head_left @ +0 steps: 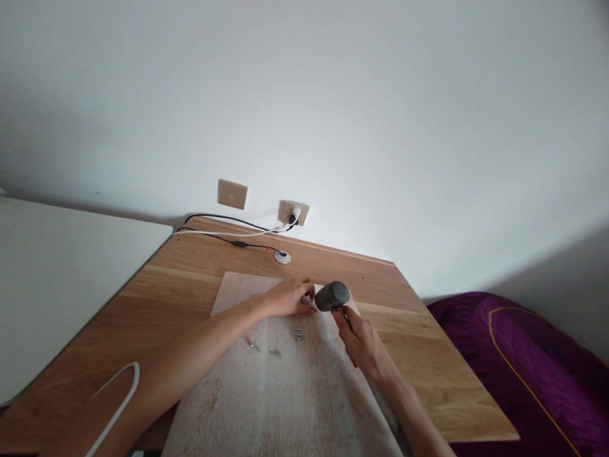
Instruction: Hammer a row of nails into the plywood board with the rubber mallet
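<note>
Two bare hands show in the head view, both over a pale board that lies on a wooden counter. The right hand has its grip clenched around the handle of a mallet, close under the dark head. That head is just beside the left hand, toward the far end of the board; I cannot tell whether it touches anything. The left hand has its fingers curled in toward the thumb, partly hiding what is between them, so I cannot tell whether this grip holds something. Small metal pieces lie loose on the board, nearer the wearer than the left hand: a little cluster and two more to its left. Behind the board, cables run along the counter toward a wall socket. Purple cloth lies beyond the counter's right edge.
</note>
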A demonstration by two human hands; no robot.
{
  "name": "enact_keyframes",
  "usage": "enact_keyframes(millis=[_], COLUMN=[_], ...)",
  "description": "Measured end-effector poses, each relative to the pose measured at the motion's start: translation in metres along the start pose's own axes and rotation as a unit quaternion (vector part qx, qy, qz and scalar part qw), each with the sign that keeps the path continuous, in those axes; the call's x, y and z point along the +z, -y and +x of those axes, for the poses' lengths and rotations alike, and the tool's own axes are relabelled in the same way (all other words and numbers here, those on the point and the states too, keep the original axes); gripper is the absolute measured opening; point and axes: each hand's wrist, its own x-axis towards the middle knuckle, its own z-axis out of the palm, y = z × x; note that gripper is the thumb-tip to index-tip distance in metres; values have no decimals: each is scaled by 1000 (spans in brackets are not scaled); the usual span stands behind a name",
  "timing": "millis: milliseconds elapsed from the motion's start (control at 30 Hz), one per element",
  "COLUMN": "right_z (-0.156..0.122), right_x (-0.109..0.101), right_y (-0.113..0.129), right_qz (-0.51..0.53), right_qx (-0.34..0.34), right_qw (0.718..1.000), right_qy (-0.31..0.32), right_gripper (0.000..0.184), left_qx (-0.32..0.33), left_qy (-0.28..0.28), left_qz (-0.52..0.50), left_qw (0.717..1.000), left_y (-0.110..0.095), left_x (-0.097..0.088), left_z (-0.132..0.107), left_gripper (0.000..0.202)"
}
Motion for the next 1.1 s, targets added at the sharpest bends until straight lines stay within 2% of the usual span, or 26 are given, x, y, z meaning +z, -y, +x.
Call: enact_keyframes(millis=[133, 300, 533, 833, 867, 1000, 1100], right_z=[-18, -28, -24, -25, -24, -11, 3], right_x=[1, 8, 9, 5, 4, -2, -3], right_y=[-17, -27, -28, -20, -17, -2, 10], right_qz=[-9, -31, -24, 3, 9, 16, 2], right_qx=[19, 4, -12, 21, 23, 18, 3], right_qw=[1000, 999, 1000, 1000, 1000, 1000, 1000], right_qy=[7, 11, 3, 18, 17, 2, 6], right_gripper=[41, 44, 42, 40, 41, 40, 38], left_qx=[6, 14, 16, 4, 1, -3, 3], left_qy=[-8, -19, -10, 0, -1, -1, -6], left_qz=[8, 12, 15, -2, -4, -20, -36], left_qw=[1000, 1000, 1000, 1000, 1000, 1000, 999], left_y=[1, 0, -3, -3, -3, -3, -1], left_x=[2, 2, -1, -2, -2, -2, -1], left_z=[1, 2, 3, 2, 1, -1, -1], left_gripper=[7, 4, 6, 4, 6, 42, 55])
